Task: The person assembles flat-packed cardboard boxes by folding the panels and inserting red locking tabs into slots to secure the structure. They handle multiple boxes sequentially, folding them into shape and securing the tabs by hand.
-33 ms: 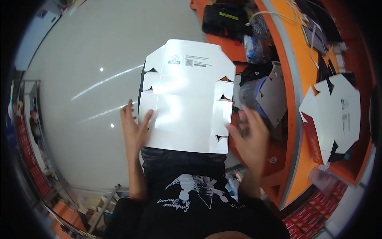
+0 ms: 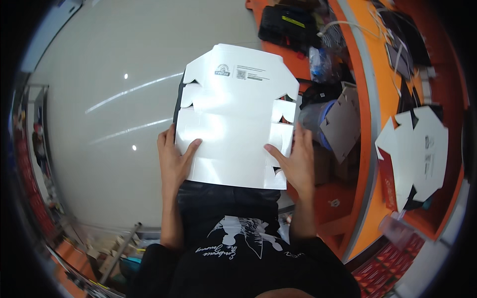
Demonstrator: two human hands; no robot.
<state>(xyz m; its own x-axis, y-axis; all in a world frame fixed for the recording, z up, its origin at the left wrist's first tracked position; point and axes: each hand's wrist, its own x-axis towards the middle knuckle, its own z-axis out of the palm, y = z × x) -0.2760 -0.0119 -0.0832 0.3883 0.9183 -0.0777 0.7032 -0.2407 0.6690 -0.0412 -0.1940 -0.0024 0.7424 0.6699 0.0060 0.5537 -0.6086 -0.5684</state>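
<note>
A flat white cardboard box blank (image 2: 232,126) lies over my lap, glossy, with notched flaps along both sides and small dark print near its far end. My left hand (image 2: 175,158) holds its left edge, thumb on top and fingers along the outside. At the opposite edge my right hand (image 2: 299,161) grips the near right flaps, its thumb pressed on the white face and the other fingers partly hidden behind the edge. The blank's underside is out of sight.
On the orange desk (image 2: 370,198) at my right rests another white-and-red box blank (image 2: 420,156), with a tablet (image 2: 399,59) and cables farther back. Below stand more cut cardboard (image 2: 343,124) and a black case (image 2: 288,27). Red boxes (image 2: 385,263) are stacked at the lower right.
Both hands have closed in on the blank; the right one, blurred and lifted off before, now has its thumb on the flap. The view has shifted slightly.
</note>
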